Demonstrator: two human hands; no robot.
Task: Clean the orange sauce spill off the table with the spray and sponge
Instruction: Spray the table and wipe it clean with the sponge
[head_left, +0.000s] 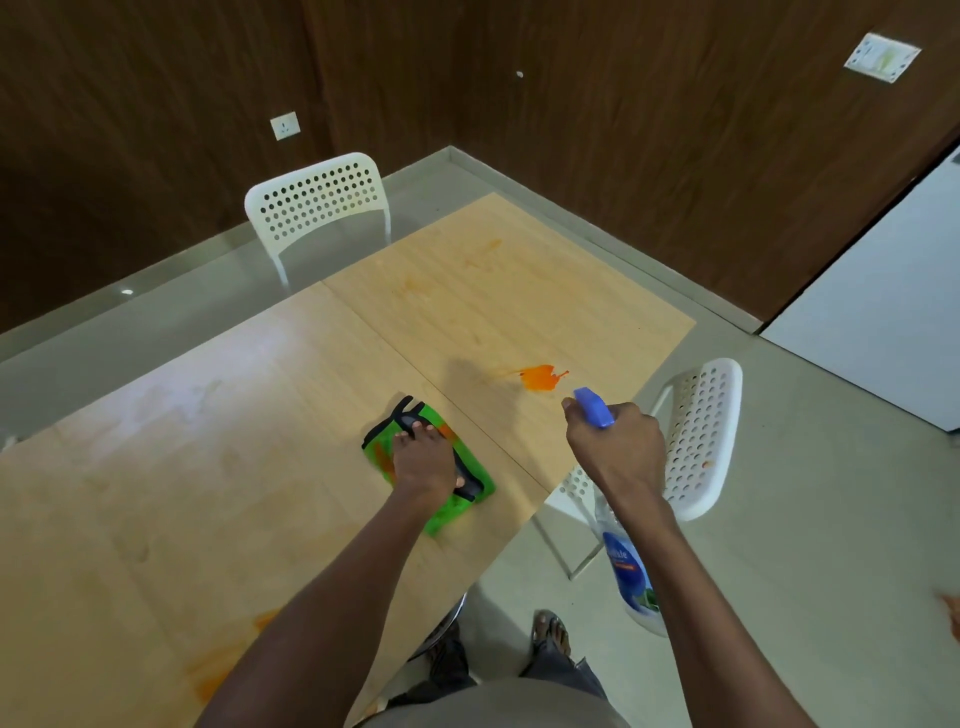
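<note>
The left hand (423, 460) is pressing flat, fingers extended, on the green sponge (431, 467) lying on the wooden table (208, 441). Just right of it the orange sauce spill (542, 376) is sitting on the tabletop — the right hand (618, 447) is gripping the spray bottle (626, 561), its blue nozzle pointing at the spill.

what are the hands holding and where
Right hand grips the spray bottle at its blue trigger head. Left hand rests on the green sponge.
</note>
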